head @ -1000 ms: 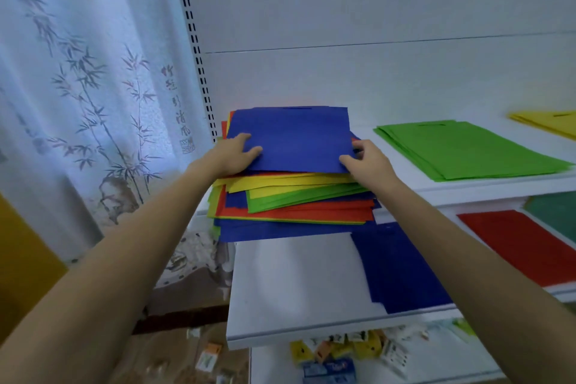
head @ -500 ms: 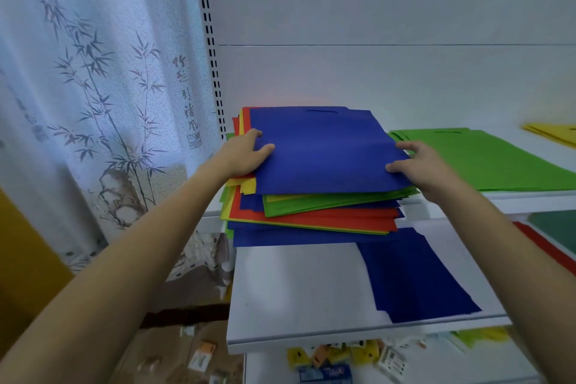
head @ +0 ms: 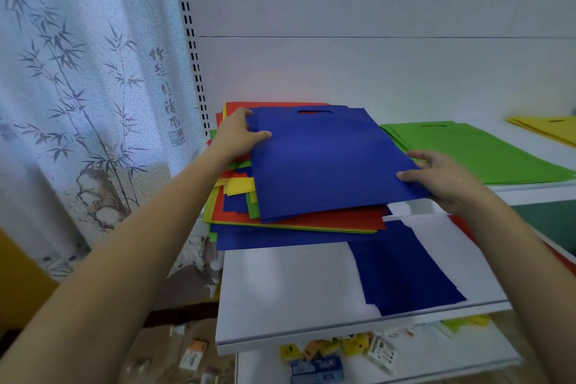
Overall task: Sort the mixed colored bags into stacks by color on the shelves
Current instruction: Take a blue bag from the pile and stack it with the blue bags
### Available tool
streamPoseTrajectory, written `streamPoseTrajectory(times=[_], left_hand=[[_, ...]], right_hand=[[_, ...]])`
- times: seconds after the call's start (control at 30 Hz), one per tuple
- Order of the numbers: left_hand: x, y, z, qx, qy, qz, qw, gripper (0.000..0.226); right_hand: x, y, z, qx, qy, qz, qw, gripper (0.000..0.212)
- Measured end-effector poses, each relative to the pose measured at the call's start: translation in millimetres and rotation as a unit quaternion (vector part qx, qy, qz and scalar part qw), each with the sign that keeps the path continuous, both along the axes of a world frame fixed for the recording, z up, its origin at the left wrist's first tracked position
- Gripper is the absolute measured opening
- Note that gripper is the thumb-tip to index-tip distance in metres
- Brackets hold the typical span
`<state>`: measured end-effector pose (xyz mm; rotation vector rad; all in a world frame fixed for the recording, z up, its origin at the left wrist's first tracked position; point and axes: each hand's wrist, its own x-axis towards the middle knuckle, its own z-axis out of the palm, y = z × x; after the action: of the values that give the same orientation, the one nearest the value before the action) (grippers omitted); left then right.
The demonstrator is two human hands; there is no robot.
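Observation:
A blue bag (head: 327, 159) with a cut-out handle is lifted off the mixed pile (head: 299, 221) of red, yellow, green and blue bags at the left of the upper shelf. My left hand (head: 240, 134) pinches the bag's left edge, thumb on top. At the bag's right front corner my right hand (head: 436, 174) grips it the same way. A blue stack (head: 405, 268) lies on the lower shelf (head: 286, 290) under the pile. To the right on the upper shelf rest a green stack (head: 473, 150) and a yellow stack (head: 548, 128).
A red stack (head: 554, 252) and a dark green stack (head: 548, 221) show on the lower shelf behind my right arm. Small packets (head: 330, 352) lie on the bottom shelf. A bamboo-print curtain (head: 87, 103) hangs left of the shelf upright (head: 193, 50).
The blue bag has come up off the mixed pile and shifted right and toward me, with both hands holding its sides. My view moved closer.

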<state>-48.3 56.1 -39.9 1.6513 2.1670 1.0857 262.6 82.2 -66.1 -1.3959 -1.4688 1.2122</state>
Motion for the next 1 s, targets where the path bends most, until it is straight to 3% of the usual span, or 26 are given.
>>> streamPoseTrajectory(times=[0.13, 0.33, 0.47, 0.6, 0.77, 1.0], left_hand=[[9.8, 6.8, -2.9, 0.066, -0.040, 0.002, 0.997, 0.060], [37.1, 3.3, -8.9, 0.080, 0.026, -0.003, 0.996, 0.054], [72.3, -17.1, -19.9, 0.147, 0.080, -0.004, 0.986, 0.052], [128.6, -49.3, -37.5, 0.236, 0.073, -0.019, 0.969, 0.050], [222.7, -93.9, -85.8, 0.272, 0.073, -0.032, 0.959, 0.048], [340.5, -115.6, -206.3, 0.161, -0.013, -0.082, 0.983, 0.046]], right_hand=[[6.2, -10.0, -8.6, 0.026, 0.021, 0.003, 0.999, 0.061], [28.4, -36.5, -32.7, 0.097, 0.066, 0.004, 0.993, 0.057], [56.3, -52.5, -58.0, 0.162, 0.048, 0.032, 0.985, 0.053], [103.8, -72.8, -84.1, 0.219, -0.002, 0.040, 0.975, 0.050], [185.4, -104.3, -148.1, 0.200, 0.000, 0.006, 0.980, 0.047], [295.3, -156.6, -248.6, 0.078, -0.016, -0.056, 0.995, 0.049]])
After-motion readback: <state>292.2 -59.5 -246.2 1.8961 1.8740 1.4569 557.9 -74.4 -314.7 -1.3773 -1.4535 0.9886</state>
